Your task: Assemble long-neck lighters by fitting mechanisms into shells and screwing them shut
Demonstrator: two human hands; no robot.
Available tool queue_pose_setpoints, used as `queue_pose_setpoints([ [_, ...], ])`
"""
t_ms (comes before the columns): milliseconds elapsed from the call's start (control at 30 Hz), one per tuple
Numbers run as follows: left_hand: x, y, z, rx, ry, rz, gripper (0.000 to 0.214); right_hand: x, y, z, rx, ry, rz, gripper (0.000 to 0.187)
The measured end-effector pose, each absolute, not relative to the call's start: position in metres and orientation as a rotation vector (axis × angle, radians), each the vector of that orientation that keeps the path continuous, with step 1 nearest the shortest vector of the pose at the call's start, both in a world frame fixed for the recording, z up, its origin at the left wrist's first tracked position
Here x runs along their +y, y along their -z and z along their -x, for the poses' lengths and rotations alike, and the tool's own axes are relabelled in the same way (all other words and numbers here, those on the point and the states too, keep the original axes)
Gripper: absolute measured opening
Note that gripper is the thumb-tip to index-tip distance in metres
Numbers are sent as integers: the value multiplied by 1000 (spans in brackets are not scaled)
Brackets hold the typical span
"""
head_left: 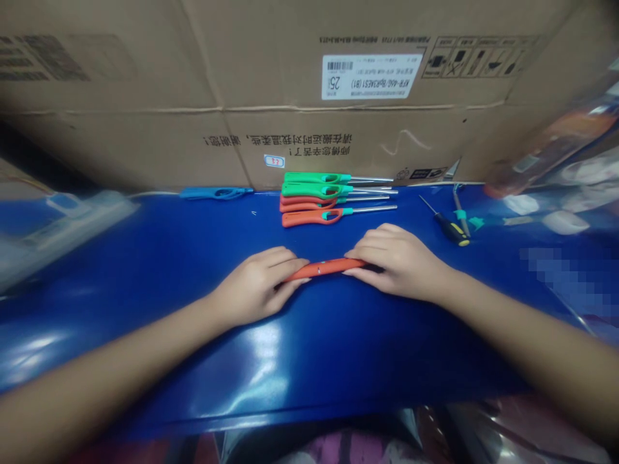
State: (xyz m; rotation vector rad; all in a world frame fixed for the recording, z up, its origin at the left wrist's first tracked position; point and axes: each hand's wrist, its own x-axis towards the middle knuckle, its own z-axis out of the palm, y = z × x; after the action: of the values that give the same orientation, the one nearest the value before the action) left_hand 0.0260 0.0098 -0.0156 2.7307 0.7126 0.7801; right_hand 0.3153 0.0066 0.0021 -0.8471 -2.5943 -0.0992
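An orange lighter casing (326, 267) is held level above the blue table, seen edge-on. My left hand (264, 283) pinches its left end between thumb and fingers. On its right end my right hand (394, 264) is closed in the same way, hiding that tip. Just beyond my hands lie several long-nosed lighters, stacked side by side: an orange lighter (309, 217) nearest me and a green lighter (309, 177) at the back. Their metal tubes point right. No metal tube shows on the held piece.
A large cardboard box (169, 145) stands behind the blue table (159, 380). A blue lighter casing (215, 193) lies far left, near a whitish plastic bag (91, 225). At right are a screwdriver (449, 227), small teal pieces (476, 223) and a clear orange-ended package (546, 154).
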Motion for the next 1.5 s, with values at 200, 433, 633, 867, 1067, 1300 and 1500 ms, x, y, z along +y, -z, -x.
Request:
queue_pose_setpoints([
  [200,11,14,-27,821,-889,-2641,24,12,-8,-321,-2510,193,840,21],
  [433,8,11,-27,829,-931,-2527,21,14,-8,-324,-2518,298,835,20],
  [633,-4,-6,-46,1047,-713,-1554,36,10,-8,-317,-2533,355,765,47],
  [867,-12,-9,-42,989,-680,-1838,43,-1,-7,-305,-2573,227,706,30],
  [1067,-13,-4,-36,775,-607,-2417,31,-7,-6,-301,-2672,46,597,26],
  [1300,-8,7,-37,742,-485,-2525,33,-9,1,-300,-2626,30,546,22],
  [1500,4,7,-32,738,-561,-2488,32,2,-3,-313,-2620,45,673,26],
])
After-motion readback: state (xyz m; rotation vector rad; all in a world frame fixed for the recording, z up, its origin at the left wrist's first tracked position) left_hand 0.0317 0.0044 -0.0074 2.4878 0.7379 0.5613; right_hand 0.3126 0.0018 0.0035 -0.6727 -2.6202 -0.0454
